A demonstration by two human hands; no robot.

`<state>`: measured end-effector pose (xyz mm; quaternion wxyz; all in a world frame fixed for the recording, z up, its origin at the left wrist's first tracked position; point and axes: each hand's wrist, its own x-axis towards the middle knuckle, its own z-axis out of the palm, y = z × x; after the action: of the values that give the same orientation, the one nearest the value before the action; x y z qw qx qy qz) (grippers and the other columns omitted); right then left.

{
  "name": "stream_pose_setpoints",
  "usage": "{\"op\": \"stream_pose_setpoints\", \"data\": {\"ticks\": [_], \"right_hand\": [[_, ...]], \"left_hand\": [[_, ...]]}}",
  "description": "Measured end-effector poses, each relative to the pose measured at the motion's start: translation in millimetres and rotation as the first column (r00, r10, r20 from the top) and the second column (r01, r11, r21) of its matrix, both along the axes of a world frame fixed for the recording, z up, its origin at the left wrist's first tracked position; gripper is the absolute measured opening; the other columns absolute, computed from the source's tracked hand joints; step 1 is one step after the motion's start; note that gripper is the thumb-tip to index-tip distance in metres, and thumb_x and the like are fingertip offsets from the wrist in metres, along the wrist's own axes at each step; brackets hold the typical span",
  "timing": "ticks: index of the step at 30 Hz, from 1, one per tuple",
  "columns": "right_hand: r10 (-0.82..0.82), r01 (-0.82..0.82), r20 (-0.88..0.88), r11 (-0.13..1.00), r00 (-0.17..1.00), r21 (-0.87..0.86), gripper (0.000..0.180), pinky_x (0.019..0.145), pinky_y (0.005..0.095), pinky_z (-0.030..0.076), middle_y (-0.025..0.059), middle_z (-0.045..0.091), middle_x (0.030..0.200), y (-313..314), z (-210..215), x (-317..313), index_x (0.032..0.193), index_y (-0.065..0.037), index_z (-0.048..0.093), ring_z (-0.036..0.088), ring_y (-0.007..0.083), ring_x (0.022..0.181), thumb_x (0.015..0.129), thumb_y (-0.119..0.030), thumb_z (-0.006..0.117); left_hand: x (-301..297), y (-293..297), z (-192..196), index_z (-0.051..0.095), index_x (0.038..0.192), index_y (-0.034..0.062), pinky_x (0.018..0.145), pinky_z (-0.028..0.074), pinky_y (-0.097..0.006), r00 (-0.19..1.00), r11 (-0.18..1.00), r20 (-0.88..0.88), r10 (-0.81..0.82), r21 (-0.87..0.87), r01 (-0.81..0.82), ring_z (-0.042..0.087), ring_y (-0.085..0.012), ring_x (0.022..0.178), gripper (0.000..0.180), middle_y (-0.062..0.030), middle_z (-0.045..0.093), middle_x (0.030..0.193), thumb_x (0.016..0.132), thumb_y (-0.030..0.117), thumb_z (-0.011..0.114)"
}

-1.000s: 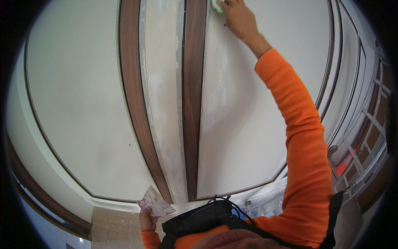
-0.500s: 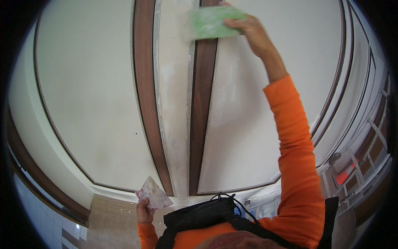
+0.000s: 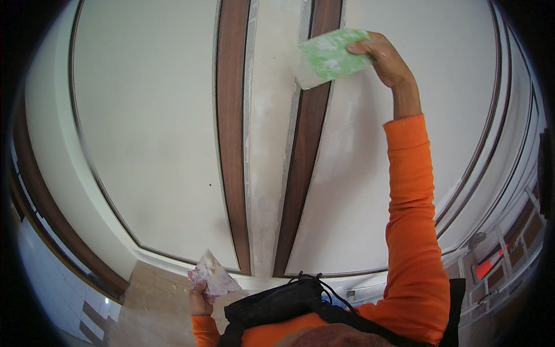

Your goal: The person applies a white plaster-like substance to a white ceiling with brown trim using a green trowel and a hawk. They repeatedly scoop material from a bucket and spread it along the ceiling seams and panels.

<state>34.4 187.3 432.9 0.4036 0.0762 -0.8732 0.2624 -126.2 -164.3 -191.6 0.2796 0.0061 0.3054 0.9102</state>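
My right hand (image 3: 392, 62) is raised high and grips a green plastic spreader (image 3: 335, 53) smeared with white filler. The spreader's pale edge lies over the right brown wooden strip (image 3: 306, 144) and the border of the whitish wall band (image 3: 267, 127) beside it; whether it presses on the surface I cannot tell. Low on the left, my left hand (image 3: 199, 301) is closed on a pointed, filler-coated plate (image 3: 214, 279), its blade tilted upward. Grey, rough filler lines run along the band where it meets both wooden strips.
A second brown strip (image 3: 232, 115) borders the band on the left. Large cream panels (image 3: 147, 133) with dark thin trim flank both strips. A tan floor (image 3: 147, 295) lies below. At the far right stand a pale metal frame (image 3: 503, 254) and a red-orange object (image 3: 484, 267).
My right hand and the spreader have come down along the wooden strip, and the spreader has tilted. The wall sits further right in view. My left hand still holds the pointed plate.
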Motion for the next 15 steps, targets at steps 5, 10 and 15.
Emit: {"op": "stream_pose_setpoints", "data": {"ticks": [5, 10, 15], "right_hand": [[0.009, 0.009, 0.214, 0.997, 0.977, -0.082, 0.036, 0.093, 0.0299, 0.045, 0.0064, 0.069, 0.099, 16.7, -37.4, 6.4, 0.113, -0.002, 0.069, 0.061, 0.0174, 0.098, 0.078, -0.011, 0.067], [-0.080, 0.067, 0.183, 0.995, 0.980, 0.076, 0.047, 0.099, 0.0305, 0.042, 0.0088, 0.066, 0.117, 5.7, -83.1, -17.6, 0.123, -0.005, 0.065, 0.060, 0.0203, 0.107, 0.076, -0.007, 0.064], [-0.183, 0.153, 0.167, 0.972, 0.969, 0.178, 0.060, 0.102, 0.0331, 0.041, 0.0123, 0.063, 0.124, 1.7, -81.9, -53.4, 0.135, -0.007, 0.054, 0.058, 0.0265, 0.112, 0.076, -0.008, 0.065]], "left_hand": [[-0.8, 11.2, 23.9, 0.052, 0.128, -0.0061, 0.093, 0.052, -0.039, 0.999, 0.999, -0.046, -0.027, -0.026, 0.026, 0.065, -0.0270, 0.105, 0.043, -0.0136, 0.064, 0.118, 0.087, 0.005, 0.057], [-9.1, 5.5, 23.9, 0.052, 0.129, -0.0062, 0.095, 0.051, -0.039, 0.996, 0.997, -0.040, -0.076, -0.001, 0.076, 0.064, -0.0277, 0.107, 0.045, -0.0139, 0.063, 0.120, 0.086, 0.005, 0.059], [-9.6, 2.2, 48.8, 0.050, 0.131, -0.0052, 0.098, 0.049, -0.040, 0.995, 0.997, -0.070, -0.066, 0.040, 0.069, 0.062, -0.0279, 0.111, 0.049, -0.0140, 0.062, 0.123, 0.085, 0.006, 0.061]]}}
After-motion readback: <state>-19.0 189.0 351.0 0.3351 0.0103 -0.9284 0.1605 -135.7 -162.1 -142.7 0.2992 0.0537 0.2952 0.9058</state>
